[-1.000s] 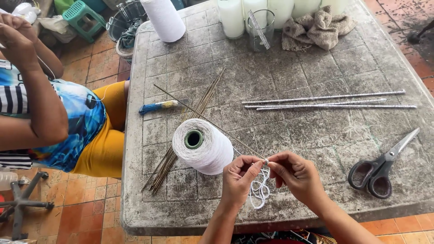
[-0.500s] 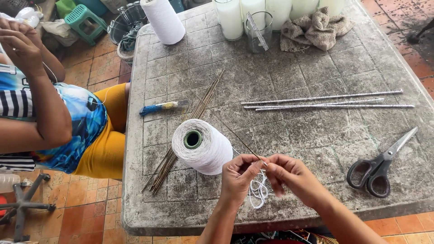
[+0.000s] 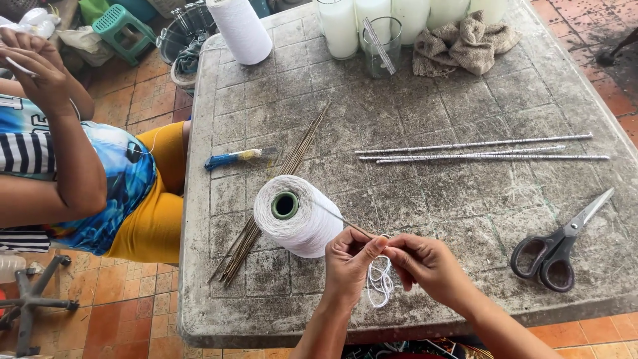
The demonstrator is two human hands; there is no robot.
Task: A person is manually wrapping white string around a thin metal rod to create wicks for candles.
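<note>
Left hand (image 3: 349, 262) and right hand (image 3: 425, 264) pinching a thin stick (image 3: 342, 219) and white string (image 3: 380, 282), near front edge of stone table (image 3: 465, 106), beside white thread cone (image 3: 296, 216), black scissors (image 3: 561, 242) toward right edge.

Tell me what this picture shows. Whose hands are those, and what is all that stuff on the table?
The camera sits on a person's head and looks down, so the two hands at the bottom are that person's own. The left hand and right hand pinch a thin stick and some white string between them. On the grey stone table lie a big spool of white string, a bundle of thin sticks, three string-wrapped sticks, black scissors and a small blue brush. Another person sits at the left.
</note>
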